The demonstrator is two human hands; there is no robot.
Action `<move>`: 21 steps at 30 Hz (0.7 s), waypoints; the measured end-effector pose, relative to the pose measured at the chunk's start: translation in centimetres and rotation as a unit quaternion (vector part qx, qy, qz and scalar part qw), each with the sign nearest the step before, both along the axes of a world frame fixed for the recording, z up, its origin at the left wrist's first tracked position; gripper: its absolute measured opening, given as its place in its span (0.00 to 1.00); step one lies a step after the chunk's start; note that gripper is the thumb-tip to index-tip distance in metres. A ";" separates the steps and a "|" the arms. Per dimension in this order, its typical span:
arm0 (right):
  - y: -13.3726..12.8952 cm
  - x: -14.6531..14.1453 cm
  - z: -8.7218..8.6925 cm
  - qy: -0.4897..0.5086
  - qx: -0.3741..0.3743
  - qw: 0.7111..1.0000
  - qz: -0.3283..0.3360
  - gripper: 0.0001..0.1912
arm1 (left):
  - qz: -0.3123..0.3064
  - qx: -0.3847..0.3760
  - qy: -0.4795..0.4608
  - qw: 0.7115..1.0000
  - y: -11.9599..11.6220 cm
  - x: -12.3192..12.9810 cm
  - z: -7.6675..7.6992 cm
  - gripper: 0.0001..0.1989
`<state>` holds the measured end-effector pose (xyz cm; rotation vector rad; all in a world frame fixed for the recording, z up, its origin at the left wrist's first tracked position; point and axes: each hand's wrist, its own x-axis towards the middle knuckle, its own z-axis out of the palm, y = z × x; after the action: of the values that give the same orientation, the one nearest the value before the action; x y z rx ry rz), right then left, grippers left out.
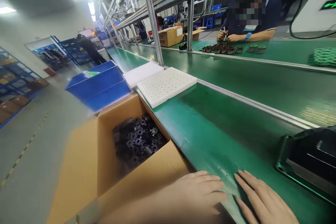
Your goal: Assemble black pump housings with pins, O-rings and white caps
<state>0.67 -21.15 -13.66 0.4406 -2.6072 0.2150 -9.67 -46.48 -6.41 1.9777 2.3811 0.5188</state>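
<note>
The left hand [202, 189] is held palm down at the near edge of the green tabletop [199, 126], its fingers straight and only slightly parted; the right hand [265, 197] is laid just beside it, the fingers extended and the thumb set well apart; nothing is seen to be gripped by either, though what may lie beneath the palms cannot be told; small dark specks [223, 174] are scattered by the fingertips, and it is probably for these that both hands are lowered flat.

The black parts [141, 136] are heaped loosely inside an open cardboard box [162, 164]; the box is set against the side of the tabletop, its mouth below the work surface, presumably so that parts can be reached without a step being taken; its flaps are folded outward, by which the opening is left unobstructed, and the near flap is partly covered by the left forearm.

A white perforated tray [168, 85] is laid flat beyond the box, its rows of holes seemingly meant for pieces to be spaced apart; a blue bin [99, 84] is placed behind the box; a black device [312, 161] is stood to the right, clear of the hands.
</note>
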 end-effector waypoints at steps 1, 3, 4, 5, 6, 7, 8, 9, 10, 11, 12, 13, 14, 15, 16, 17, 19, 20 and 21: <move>-1.2 -1.1 0.5 0.006 0.008 1.000 -0.004 0.29 | 0.029 0.019 -0.021 0.999 -1.0 -0.9 -0.2 0.20; -3.2 -2.8 1.5 0.022 0.017 1.000 -0.010 0.28 | 0.128 0.061 -0.066 0.988 -3.2 -2.7 -0.4 0.18; -4.0 -3.3 1.9 0.023 0.022 0.999 -0.014 0.27 | 0.187 0.078 -0.087 0.975 -4.5 -3.5 -0.4 0.18; -4.5 -3.7 2.4 0.022 0.028 0.999 -0.019 0.26 | 0.246 0.082 -0.105 0.960 -5.6 -4.3 -0.5 0.20; -4.8 -3.8 2.7 0.018 0.034 0.999 -0.023 0.26 | 0.288 0.069 -0.125 0.947 -6.7 -4.8 -0.6 0.27; -4.9 -3.8 3.0 0.012 0.041 0.999 -0.026 0.26 | 0.312 0.047 -0.146 0.938 -7.5 -5.2 -1.0 0.37; -5.0 -3.8 3.3 0.006 0.049 0.998 -0.030 0.26 | 0.316 0.020 -0.161 0.935 -8.0 -5.5 -1.5 0.48; -5.0 -3.7 3.5 0.001 0.057 0.998 -0.034 0.26 | 0.304 -0.009 -0.163 0.939 -8.3 -5.5 -2.3 0.58; -5.0 -3.6 3.6 -0.003 0.066 0.997 -0.037 0.26 | 0.292 -0.027 -0.138 0.946 -8.3 -5.5 -3.3 0.65; -4.9 -3.5 3.8 -0.004 0.075 0.996 -0.042 0.26 | 0.282 -0.034 -0.098 0.954 -8.2 -5.4 -4.5 0.65; -4.9 -3.4 3.9 -0.002 0.083 0.995 -0.046 0.26 | 0.289 -0.027 -0.056 0.955 -7.9 -5.3 -5.7 0.62; -5.0 -3.4 4.1 0.001 0.090 0.995 -0.051 0.26 | 0.305 -0.016 -0.019 0.952 -7.5 -5.2 -6.9 0.58; -5.0 -3.3 4.2 0.007 0.095 0.994 -0.054 0.26 | 0.324 -0.005 0.012 0.946 -7.1 -5.1 -8.0 0.54; -5.1 -3.3 4.3 0.014 0.098 0.994 -0.055 0.26 | 0.342 0.003 0.033 0.939 -6.8 -5.0 -8.9 0.51; -5.1 -3.3 4.4 0.019 0.100 0.993 -0.056 0.26 | 0.357 0.007 0.048 0.933 -6.5 -5.0 -9.5 0.49; -5.2 -3.4 4.5 0.023 0.100 0.993 -0.054 0.26 | 0.367 0.006 0.054 0.929 -6.3 -5.0 -9.7 0.49; -5.1 -3.3 4.3 0.029 0.096 0.994 -0.050 0.25 | 0.371 -0.003 0.028 0.928 -6.3 -5.3 -9.2 0.51; -5.0 -3.3 4.1 0.032 0.091 0.994 -0.048 0.25 | 0.366 -0.003 -0.008 0.931 -6.5 -5.6 -8.4 0.53; -4.9 -3.2 3.8 0.032 0.084 0.995 -0.046 0.25 | 0.359 0.006 -0.060 0.931 -6.9 -6.0 -7.4 0.53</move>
<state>-2.55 -26.10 -9.87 0.3777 -2.5851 -0.0483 -15.70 -53.41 -13.79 0.9667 2.9582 0.6257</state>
